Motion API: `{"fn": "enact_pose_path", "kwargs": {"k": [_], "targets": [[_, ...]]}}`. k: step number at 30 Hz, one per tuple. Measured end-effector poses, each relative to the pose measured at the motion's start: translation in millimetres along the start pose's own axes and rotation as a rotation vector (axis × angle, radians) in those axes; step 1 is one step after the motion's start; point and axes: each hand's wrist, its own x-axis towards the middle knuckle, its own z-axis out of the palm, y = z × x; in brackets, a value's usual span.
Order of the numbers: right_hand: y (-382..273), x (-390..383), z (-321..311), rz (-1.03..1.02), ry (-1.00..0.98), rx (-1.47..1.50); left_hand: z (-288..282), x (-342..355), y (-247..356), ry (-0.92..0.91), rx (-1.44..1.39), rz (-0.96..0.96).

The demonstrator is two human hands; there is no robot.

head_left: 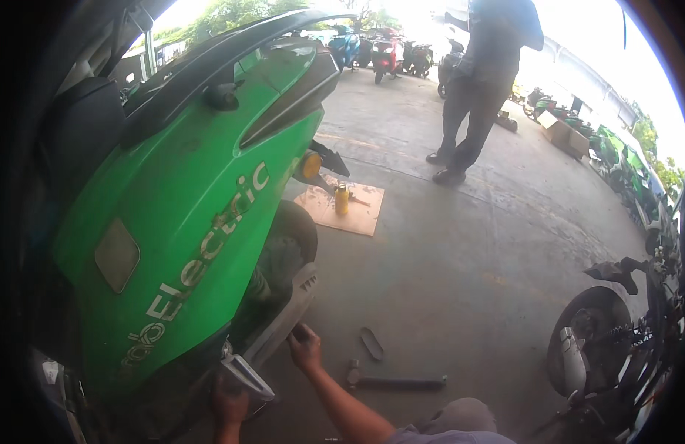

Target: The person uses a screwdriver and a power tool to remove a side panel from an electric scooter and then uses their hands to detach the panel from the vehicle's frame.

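Observation:
Beside me on the left stands a green electric scooter (187, 192), its rear wheel (298, 226) toward the far side. A long grey cover (287, 314) slants along its lower side. My right hand (306, 349) is at the lower edge of this cover, fingers curled against it. Lower down, a silver footrest (247, 376) sticks out from the scooter. My left hand (230, 403) is up under the footrest, its fingers hidden in shadow. On the floor right of my right hand lie a hammer (401, 382) and a small flat oval piece (371, 342).
A cardboard sheet (364, 222) behind the scooter carries a yellow bottle (341, 200). A person in dark trousers (468, 122) stands farther back. Another motorbike's wheel (590, 333) is at the right. Parked scooters (387, 55) and a cardboard box (564, 135) are in the background.

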Motion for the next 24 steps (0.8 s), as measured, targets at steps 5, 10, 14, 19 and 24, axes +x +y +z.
{"fn": "enact_pose_path", "kwargs": {"k": [5,10,14,19,24], "targets": [[-12.5,-6.4,12.4,-0.038,0.000,-0.104,-22.4,9.1,5.8,-0.131,-0.086,-0.254],[-18.3,-4.8,15.8,-0.095,0.125,-0.105,-10.1,14.7,11.1,-0.114,0.208,-0.361],[-37.0,-7.6,19.5,-0.096,0.088,-0.198,-3.7,14.1,-19.8,-0.143,0.247,-0.348],[-38.6,-5.0,14.7,-0.079,0.059,-0.252,3.1,14.4,-22.1,-0.164,0.241,-0.309],[-34.5,-6.9,16.7,-0.098,0.131,-0.135,-10.8,19.8,-1.0,-0.317,0.185,-0.408]]}}
